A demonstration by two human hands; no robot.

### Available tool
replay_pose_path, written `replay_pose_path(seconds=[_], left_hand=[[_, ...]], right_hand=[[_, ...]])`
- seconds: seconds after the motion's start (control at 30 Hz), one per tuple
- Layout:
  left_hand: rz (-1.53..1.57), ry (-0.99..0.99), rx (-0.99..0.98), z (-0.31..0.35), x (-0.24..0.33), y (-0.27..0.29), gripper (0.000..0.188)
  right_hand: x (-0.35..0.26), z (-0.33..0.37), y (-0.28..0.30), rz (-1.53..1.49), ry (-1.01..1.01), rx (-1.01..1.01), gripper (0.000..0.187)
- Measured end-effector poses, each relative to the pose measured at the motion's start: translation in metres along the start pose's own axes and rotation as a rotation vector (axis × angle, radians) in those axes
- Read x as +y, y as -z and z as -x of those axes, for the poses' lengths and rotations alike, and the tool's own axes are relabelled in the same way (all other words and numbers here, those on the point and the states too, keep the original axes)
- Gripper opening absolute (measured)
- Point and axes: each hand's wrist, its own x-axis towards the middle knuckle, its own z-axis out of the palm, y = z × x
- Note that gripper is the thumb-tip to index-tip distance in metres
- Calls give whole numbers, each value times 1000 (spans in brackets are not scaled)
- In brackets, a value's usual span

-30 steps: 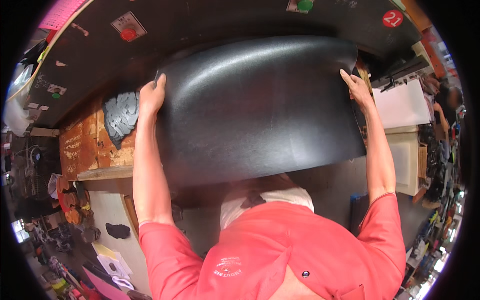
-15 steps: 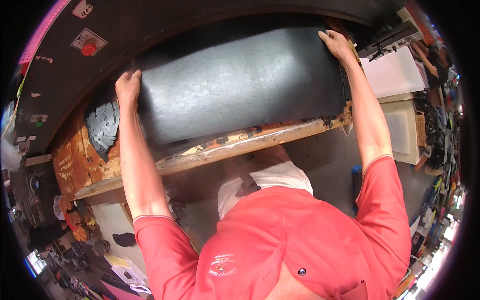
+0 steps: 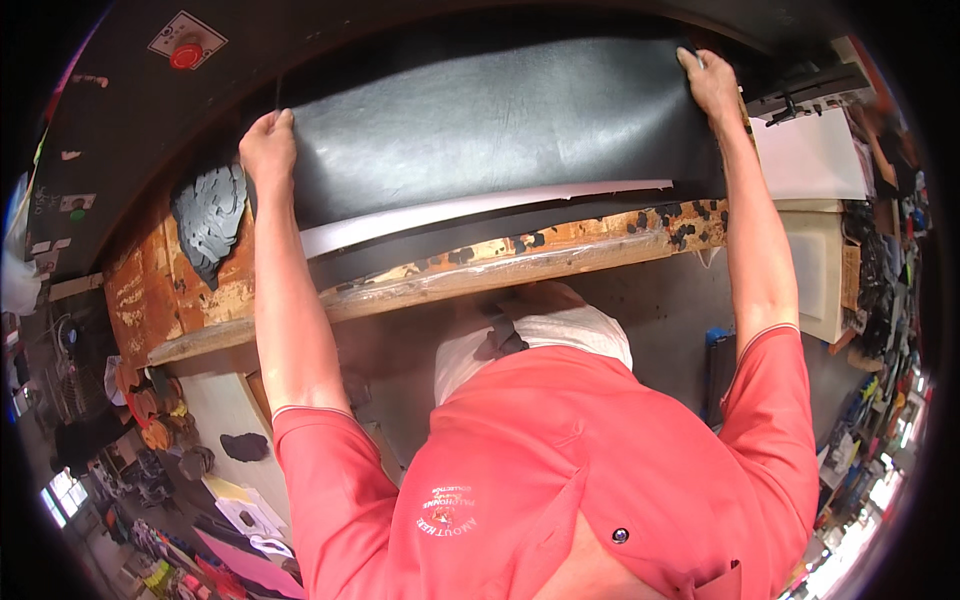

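A large sheet of black leather (image 3: 480,130) lies spread across a worn orange wooden workbench (image 3: 470,270). My left hand (image 3: 268,145) grips the sheet's left edge. At the far upper right corner, my right hand (image 3: 708,82) holds the same sheet. A white layer (image 3: 440,212) and another dark layer show under the sheet's near edge. Both my arms reach forward over the bench's front edge.
A pile of grey cut-out pieces (image 3: 208,215) sits on the bench left of the sheet. A dark machine body with a red button (image 3: 186,55) looms behind. White boxes (image 3: 820,160) stand at the right. Cluttered shelves line both sides.
The black sheet has moved away from me, farther onto the bench. Both hands went forward with it, uncovering the bench's front edge and the white layer beneath.
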Motion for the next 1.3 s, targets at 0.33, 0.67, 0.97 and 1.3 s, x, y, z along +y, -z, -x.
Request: replay_pose_path(seconds=[0.33,0.67,0.97,1.3], left_hand=[[21,-90,126,14,-16,1,37],[-148,-392,410,54,-7,-10,18],[-81,-172,522,78,-34,61,44],[-174,179,183,20,-142,173,81]], right_hand=[[13,6,-17,70,-65,-91,56],[36,17,-36,-17,-60,-21,57],[-91,101,-31,-222,288,193,27],[-437,230,-230,-542,669,-687,51]])
